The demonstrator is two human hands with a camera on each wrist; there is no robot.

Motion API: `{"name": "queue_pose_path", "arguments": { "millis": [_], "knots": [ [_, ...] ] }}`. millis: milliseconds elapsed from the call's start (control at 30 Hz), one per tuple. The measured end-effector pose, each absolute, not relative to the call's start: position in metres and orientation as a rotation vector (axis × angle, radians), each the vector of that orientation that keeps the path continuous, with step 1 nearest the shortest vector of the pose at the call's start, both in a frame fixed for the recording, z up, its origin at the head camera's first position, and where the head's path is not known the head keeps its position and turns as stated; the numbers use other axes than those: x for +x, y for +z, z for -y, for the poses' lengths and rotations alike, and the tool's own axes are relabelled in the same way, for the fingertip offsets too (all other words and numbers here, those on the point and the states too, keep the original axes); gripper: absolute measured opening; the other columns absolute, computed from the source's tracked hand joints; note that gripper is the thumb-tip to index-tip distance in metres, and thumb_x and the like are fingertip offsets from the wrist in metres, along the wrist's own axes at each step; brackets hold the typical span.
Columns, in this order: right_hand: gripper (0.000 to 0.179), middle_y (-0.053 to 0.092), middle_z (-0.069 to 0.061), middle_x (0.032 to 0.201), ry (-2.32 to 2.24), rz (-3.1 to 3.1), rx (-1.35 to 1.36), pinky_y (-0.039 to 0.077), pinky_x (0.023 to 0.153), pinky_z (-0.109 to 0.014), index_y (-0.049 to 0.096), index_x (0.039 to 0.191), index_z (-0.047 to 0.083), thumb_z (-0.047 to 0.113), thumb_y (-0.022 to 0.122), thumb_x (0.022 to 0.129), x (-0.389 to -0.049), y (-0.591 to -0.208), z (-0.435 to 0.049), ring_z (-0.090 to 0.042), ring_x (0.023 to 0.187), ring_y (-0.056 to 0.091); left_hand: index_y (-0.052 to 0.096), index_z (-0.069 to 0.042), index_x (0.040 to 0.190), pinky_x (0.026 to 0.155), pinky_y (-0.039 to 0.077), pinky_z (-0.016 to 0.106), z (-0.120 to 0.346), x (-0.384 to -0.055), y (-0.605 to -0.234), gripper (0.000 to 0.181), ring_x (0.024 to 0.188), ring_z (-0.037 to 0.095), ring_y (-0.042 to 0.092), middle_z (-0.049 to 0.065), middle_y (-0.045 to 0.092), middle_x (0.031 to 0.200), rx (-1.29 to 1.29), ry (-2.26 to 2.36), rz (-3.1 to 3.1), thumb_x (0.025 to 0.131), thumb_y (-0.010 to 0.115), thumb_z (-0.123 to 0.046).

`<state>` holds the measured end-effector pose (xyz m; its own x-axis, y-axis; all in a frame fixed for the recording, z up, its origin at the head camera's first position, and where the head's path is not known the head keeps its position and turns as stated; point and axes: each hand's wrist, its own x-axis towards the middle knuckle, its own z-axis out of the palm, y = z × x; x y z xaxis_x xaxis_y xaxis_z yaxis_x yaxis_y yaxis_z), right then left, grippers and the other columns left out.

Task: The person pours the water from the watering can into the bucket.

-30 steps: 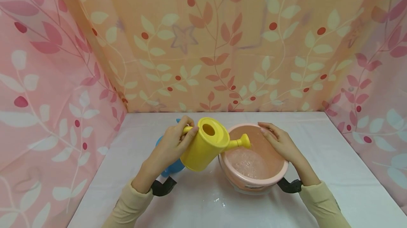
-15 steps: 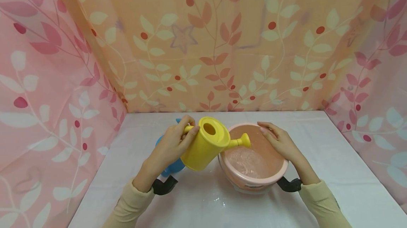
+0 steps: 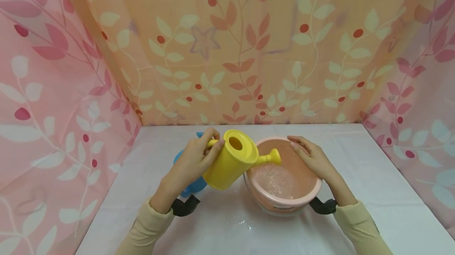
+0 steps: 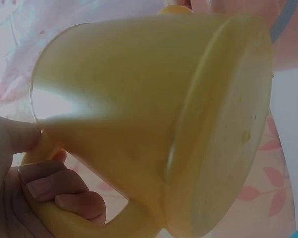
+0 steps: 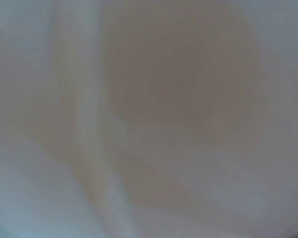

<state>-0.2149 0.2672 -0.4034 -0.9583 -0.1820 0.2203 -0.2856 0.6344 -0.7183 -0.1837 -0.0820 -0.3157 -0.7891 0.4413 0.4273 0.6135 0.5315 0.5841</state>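
My left hand point(image 3: 194, 156) grips the handle of a yellow watering can point(image 3: 230, 164), which tilts to the right. Its sprinkler spout point(image 3: 274, 157) hangs over a pink basin point(image 3: 313, 197) with rippling, bubbly water point(image 3: 277, 182) in it. Seen from the left wrist, curled fingers point(image 4: 64, 186) wrap the can's handle, and drops cling to its base. My right hand point(image 3: 313, 158) holds the basin's right rim, thumb on the inner side; the outer fingers are hidden. The right wrist view is a blur of pale and brown shapes.
Partly hidden behind my left hand and the can stands a blue object point(image 3: 197, 186). Water drops point(image 3: 245, 223) lie on the white tabletop point(image 3: 213, 231) in front of the basin. Leaf-patterned cloth point(image 3: 245, 69) closes off the back and both sides.
My left hand and the watering can have shifted very slightly up and to the right. Ripples in the basin's water have changed shape. The right hand stays at the rim.
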Motion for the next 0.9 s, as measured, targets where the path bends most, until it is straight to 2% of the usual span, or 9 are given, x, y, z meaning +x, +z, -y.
{"name": "queue_pose_path", "arguments": {
  "millis": [400,667,900],
  "knots": [
    [0.036,0.049,0.003,0.124,1.25,2.705,0.408,0.037,0.09,-0.047,0.045,0.124,0.022,0.033,0.046,0.09,-0.2143,-0.4022,-0.2672,-0.019,0.116,0.044,0.043,-0.018,0.091,0.04,0.027,0.019,0.0814,-0.1849,-0.3177,0.023,0.041,0.005,0.025,-0.005,0.025,0.049,-0.894,-1.125,2.546,0.091,0.039,-0.041],
    [0.037,0.05,-0.003,0.123,1.246,2.707,0.412,0.037,0.09,-0.047,0.045,0.125,0.017,0.033,0.045,0.091,-0.2129,-0.398,-0.265,-0.022,0.115,0.044,0.042,-0.018,0.091,0.04,0.027,0.019,0.0824,-0.1849,-0.317,0.024,0.041,0.006,0.026,-0.005,0.025,0.049,-0.912,-1.11,2.547,0.091,0.038,-0.041],
    [0.038,0.049,0.001,0.123,1.263,2.704,0.411,0.038,0.09,-0.046,0.045,0.125,0.018,0.034,0.046,0.09,-0.2141,-0.402,-0.2666,-0.02,0.115,0.044,0.042,-0.017,0.091,0.04,0.028,0.019,0.0822,-0.1839,-0.3159,0.022,0.041,0.005,0.026,-0.006,0.025,0.05,-0.915,-1.123,2.55,0.091,0.039,-0.039]
  ]
}}
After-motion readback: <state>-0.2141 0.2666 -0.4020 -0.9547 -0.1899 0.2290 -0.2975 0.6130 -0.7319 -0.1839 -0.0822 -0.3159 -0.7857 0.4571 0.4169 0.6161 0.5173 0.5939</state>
